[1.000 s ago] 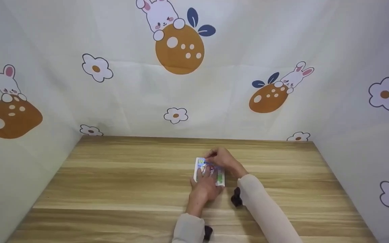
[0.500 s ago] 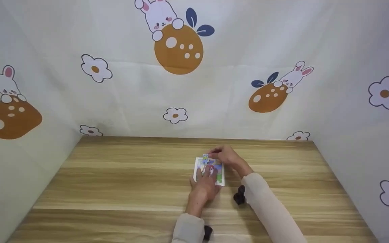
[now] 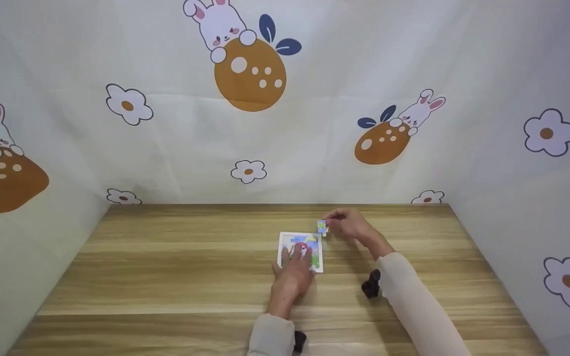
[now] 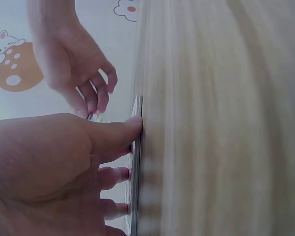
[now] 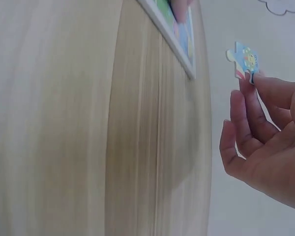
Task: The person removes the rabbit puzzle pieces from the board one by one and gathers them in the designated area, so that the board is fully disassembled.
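A small jigsaw puzzle in a white frame (image 3: 321, 257) lies flat on the table, its picture blue, green and pink. My left hand (image 3: 292, 278) rests on it with fingers spread over the picture; in the left wrist view the thumb touches the edge of the frame (image 4: 138, 105). Beyond the frame's far right corner, my right hand (image 3: 356, 231) pinches a puzzle piece (image 5: 247, 59) between thumb and fingertips. The piece is light blue with a yellow figure and a knob on one side, held above the table. The left hand covers part of the picture.
The wood-grain table (image 3: 166, 267) stretches to both sides. A pale cloth (image 3: 186, 148) printed with rabbits, oranges and flowers rises behind it and along its sides. Dark devices (image 3: 371, 284) sit at both wrists.
The right hand has lifted the puzzle piece off the puzzle's upper left part and carried it rightward past the far right corner. The left hand stays on the puzzle; the view has shifted slightly.
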Available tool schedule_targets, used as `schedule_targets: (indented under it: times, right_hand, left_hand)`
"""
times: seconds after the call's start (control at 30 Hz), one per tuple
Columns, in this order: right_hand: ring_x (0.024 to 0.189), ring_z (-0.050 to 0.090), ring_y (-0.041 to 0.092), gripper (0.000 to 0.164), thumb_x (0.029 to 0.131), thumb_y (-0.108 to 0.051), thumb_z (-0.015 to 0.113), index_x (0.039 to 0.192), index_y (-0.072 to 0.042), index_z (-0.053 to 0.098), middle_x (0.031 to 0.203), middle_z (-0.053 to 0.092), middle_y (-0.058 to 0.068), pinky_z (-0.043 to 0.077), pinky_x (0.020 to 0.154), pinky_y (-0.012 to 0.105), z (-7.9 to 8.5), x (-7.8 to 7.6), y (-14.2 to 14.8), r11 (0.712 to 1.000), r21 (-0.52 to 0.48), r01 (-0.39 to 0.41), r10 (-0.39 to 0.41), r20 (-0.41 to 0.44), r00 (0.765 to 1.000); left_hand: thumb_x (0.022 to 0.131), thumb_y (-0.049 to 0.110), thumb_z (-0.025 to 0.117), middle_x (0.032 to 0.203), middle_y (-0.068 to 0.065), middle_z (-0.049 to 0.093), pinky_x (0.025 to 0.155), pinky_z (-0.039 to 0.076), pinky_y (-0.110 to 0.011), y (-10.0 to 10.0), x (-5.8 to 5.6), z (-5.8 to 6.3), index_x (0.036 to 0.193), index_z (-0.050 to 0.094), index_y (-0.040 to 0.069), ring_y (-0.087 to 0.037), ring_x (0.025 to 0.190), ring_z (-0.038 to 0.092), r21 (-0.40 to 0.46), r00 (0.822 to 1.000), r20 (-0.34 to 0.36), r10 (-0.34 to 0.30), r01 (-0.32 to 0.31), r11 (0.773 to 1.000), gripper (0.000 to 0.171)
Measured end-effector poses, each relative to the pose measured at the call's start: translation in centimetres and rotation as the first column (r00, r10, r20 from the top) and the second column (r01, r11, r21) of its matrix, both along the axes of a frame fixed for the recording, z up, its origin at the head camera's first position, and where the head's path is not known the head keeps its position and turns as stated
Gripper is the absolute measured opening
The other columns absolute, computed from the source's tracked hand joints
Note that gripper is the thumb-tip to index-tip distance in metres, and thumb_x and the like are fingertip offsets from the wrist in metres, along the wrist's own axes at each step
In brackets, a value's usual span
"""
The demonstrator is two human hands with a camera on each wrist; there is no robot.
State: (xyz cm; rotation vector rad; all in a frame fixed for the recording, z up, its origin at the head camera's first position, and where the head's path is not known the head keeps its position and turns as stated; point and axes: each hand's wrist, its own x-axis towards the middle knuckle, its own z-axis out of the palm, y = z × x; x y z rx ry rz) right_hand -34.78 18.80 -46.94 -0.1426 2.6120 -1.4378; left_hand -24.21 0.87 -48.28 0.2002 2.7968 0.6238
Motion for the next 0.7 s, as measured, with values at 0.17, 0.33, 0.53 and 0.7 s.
schedule_targets:
  times: [0.17, 0.33, 0.53, 0.7]
  right_hand:
    - [0.086, 0.062, 0.012, 0.019, 0.099, -0.013, 0.062, 0.111, -0.004, 0.073, 0.107, 0.073, 0.009, 0.055, 0.082, 0.032, -0.1, -0.1, 1.9, 1.000, -0.028, 0.011, -0.010, 0.031, 0.999]
    - [0.087, 0.064, 0.008, 0.021, 0.098, -0.011, 0.063, 0.114, 0.000, 0.072, 0.110, 0.073, 0.012, 0.059, 0.086, 0.033, -0.5, -0.2, 3.5, 0.999, -0.045, 0.020, -0.018, 0.050, 0.999]
    - [0.082, 0.062, 0.007, 0.019, 0.096, -0.007, 0.066, 0.110, 0.004, 0.073, 0.103, 0.075, 0.010, 0.058, 0.079, 0.027, -1.4, -0.2, 4.4, 0.999, -0.017, 0.038, -0.038, 0.046, 0.998]
    - [0.081, 0.062, 0.009, 0.016, 0.095, -0.004, 0.066, 0.106, 0.003, 0.074, 0.102, 0.075, 0.012, 0.054, 0.073, 0.022, -2.4, -0.1, 4.2, 0.998, 0.004, 0.056, -0.057, 0.042, 0.998]
  left_hand:
    - [0.103, 0.022, 0.053, 0.166, -0.012, 0.026, 0.116, 0.021, -0.074, -0.1, 0.1, 0.0, 0.154, 0.039, 0.012, -0.045, 0.153, 0.018, 0.010, 1.000, -0.016, 0.005, -0.005, 1.000, 0.055]
    - [0.102, 0.022, 0.054, 0.166, -0.012, 0.027, 0.116, 0.021, -0.074, 0.0, 0.1, 0.0, 0.154, 0.039, 0.013, -0.044, 0.153, 0.018, 0.021, 1.000, -0.021, 0.007, -0.007, 1.000, 0.055]
    - [0.103, 0.022, 0.053, 0.165, -0.012, 0.027, 0.116, 0.021, -0.073, 0.2, 0.1, 0.0, 0.154, 0.040, 0.012, -0.044, 0.153, 0.019, 0.017, 0.999, -0.038, 0.019, -0.018, 1.000, 0.054]
    - [0.103, 0.021, 0.053, 0.165, -0.013, 0.028, 0.116, 0.021, -0.073, 0.2, 0.2, 0.0, 0.154, 0.040, 0.011, -0.045, 0.153, 0.019, 0.022, 0.999, -0.045, 0.025, -0.024, 0.999, 0.053]
